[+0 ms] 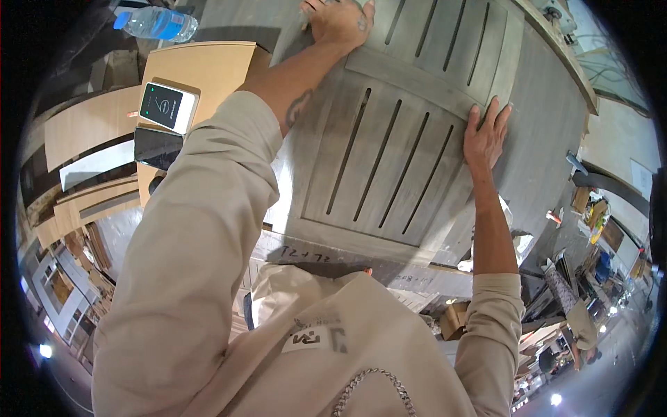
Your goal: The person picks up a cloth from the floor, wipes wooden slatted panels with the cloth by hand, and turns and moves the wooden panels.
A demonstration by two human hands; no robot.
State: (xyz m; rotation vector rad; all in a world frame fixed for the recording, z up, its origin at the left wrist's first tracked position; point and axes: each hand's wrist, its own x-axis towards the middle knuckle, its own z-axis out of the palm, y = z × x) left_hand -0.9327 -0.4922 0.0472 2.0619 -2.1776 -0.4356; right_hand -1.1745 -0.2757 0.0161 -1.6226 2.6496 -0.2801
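A grey wooden panel (pixel 333 222) with long narrow slots and raised frame pieces lies flat on a worktop (pixel 549 160). My left hand (pixel 340 24) reaches to the top edge of the view, over the panel's far left side. Its fingers look curled, with a small tan edge below them; most of what it grips is hidden or cut off. Flat against the panel's right edge rests my right hand (pixel 486 139), its fingers spread and nothing in it.
At the left, a cardboard box (pixel 208 62) carries a white device with a dark screen (pixel 167 108) and a black phone (pixel 156 147). A water bottle (pixel 158 24) lies beyond it. Wood boards (pixel 90 128) are stacked at far left. White crumpled material (pixel 521 243) sits by my right forearm.
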